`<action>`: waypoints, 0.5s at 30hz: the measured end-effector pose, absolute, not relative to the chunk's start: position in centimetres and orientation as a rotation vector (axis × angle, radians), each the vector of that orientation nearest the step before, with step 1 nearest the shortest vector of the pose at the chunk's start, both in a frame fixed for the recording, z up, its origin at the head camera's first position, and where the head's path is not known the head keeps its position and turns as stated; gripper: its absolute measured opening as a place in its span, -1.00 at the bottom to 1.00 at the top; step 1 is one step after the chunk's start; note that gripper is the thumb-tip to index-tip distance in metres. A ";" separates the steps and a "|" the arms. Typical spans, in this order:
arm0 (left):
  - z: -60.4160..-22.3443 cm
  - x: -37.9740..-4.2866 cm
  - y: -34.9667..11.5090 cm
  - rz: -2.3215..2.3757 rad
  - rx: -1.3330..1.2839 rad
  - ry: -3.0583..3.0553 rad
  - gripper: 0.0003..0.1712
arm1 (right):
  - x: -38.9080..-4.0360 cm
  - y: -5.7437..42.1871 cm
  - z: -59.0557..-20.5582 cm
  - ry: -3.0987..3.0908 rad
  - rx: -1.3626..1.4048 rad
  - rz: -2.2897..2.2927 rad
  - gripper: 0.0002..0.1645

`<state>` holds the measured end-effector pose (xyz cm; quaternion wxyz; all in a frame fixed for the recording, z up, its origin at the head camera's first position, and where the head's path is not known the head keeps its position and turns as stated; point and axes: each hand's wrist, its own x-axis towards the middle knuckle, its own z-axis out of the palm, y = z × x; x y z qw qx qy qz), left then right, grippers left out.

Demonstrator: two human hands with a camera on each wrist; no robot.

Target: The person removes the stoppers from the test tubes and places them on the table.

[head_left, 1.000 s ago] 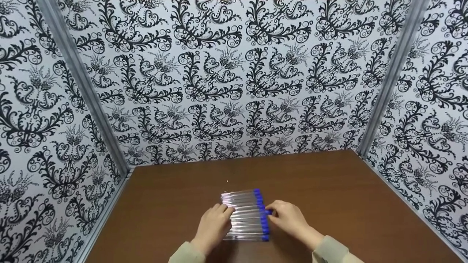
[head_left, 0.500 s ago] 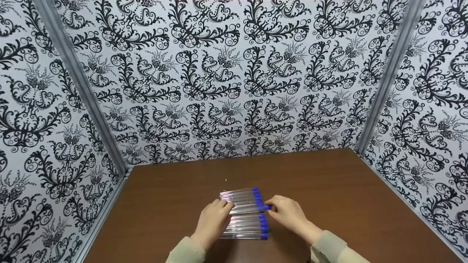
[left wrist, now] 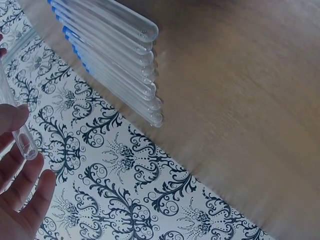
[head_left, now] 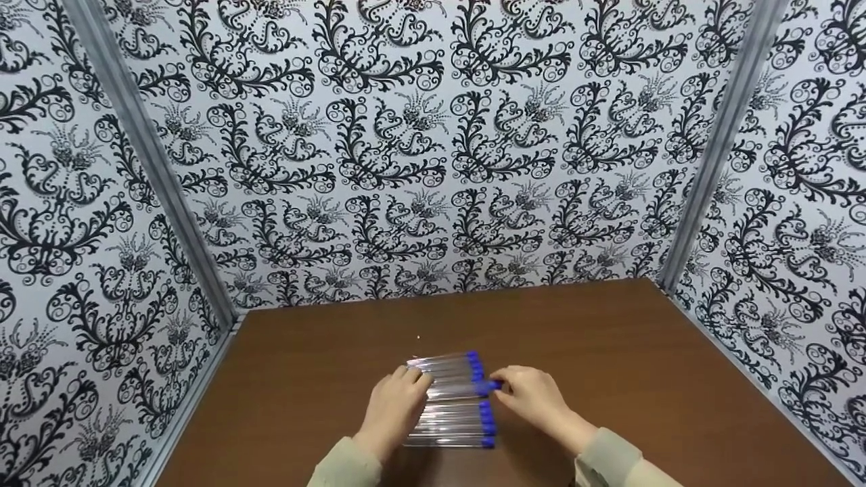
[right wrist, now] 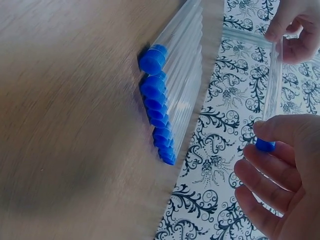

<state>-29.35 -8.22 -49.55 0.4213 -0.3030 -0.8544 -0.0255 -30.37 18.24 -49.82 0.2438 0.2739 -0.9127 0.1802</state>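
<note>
Both hands hold one clear test tube with a blue cap between them, raised over the table. My left hand pinches the rounded end between thumb and fingers, as the left wrist view shows. At the other end my right hand pinches the blue cap with thumb and index finger. Several more capped test tubes lie side by side in a row on the table under the held one, their blue caps all pointing right. The left hand hides part of the row's left ends in the head view.
The brown wooden table carries the row near its front middle. Patterned black-and-white walls enclose it at the back and sides, with grey metal posts at the corners. A tiny white speck shows beyond the tubes.
The held test tube has shifted slightly away from the person, both hands keeping their grip. A gap in the row of tubes now shows just below it in the head view.
</note>
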 end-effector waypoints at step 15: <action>-49.5 -29.4 -8.2 0.008 -0.791 -2.095 -0.72 | -30.7 18.3 -50.1 -2.449 0.771 0.409 -0.78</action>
